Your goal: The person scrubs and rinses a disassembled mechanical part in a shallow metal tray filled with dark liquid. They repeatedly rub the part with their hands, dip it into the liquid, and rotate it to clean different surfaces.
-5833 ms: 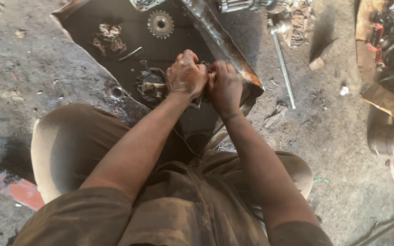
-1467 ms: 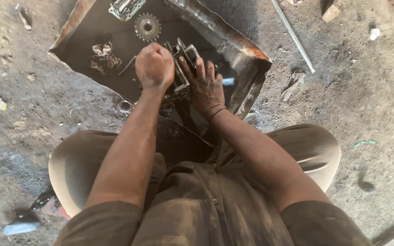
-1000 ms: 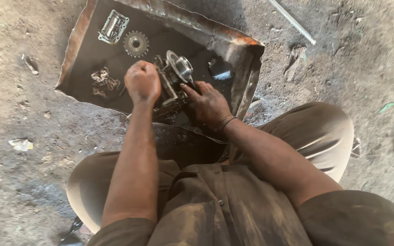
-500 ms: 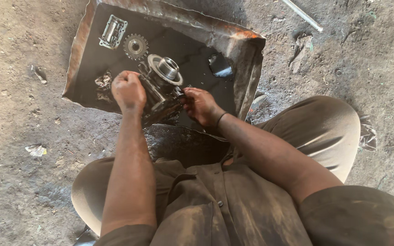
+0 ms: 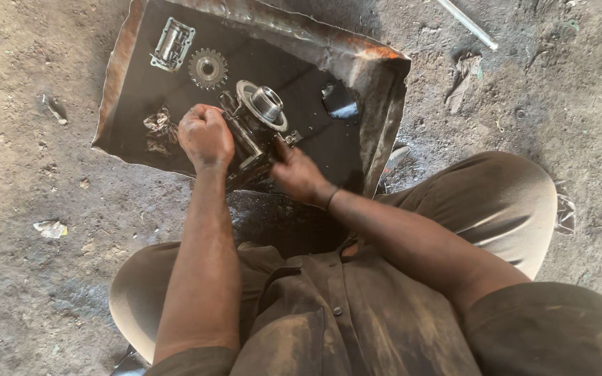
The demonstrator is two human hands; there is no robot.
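A dented, rusty-edged metal tray [image 5: 116, 76] lies on the dirt floor [image 5: 29, 278], its inside black with oil. At its far left sits a small rectangular metal housing [image 5: 172, 43], with a toothed gear [image 5: 207, 68] just right of it and a crumpled scrap [image 5: 158, 129] nearer. The left hand [image 5: 205, 136] is clenched in a fist, forearm straight out from the body, gripping the left side of an oily pump-like assembly [image 5: 256, 125] at the tray's near middle. The assembly's round flanged, threaded end [image 5: 265, 103] faces up. The right hand [image 5: 297, 173] reaches in from the right, fingers [image 5: 281, 150] closed against the assembly's near right side. A metal rod [image 5: 467, 22] lies far right.
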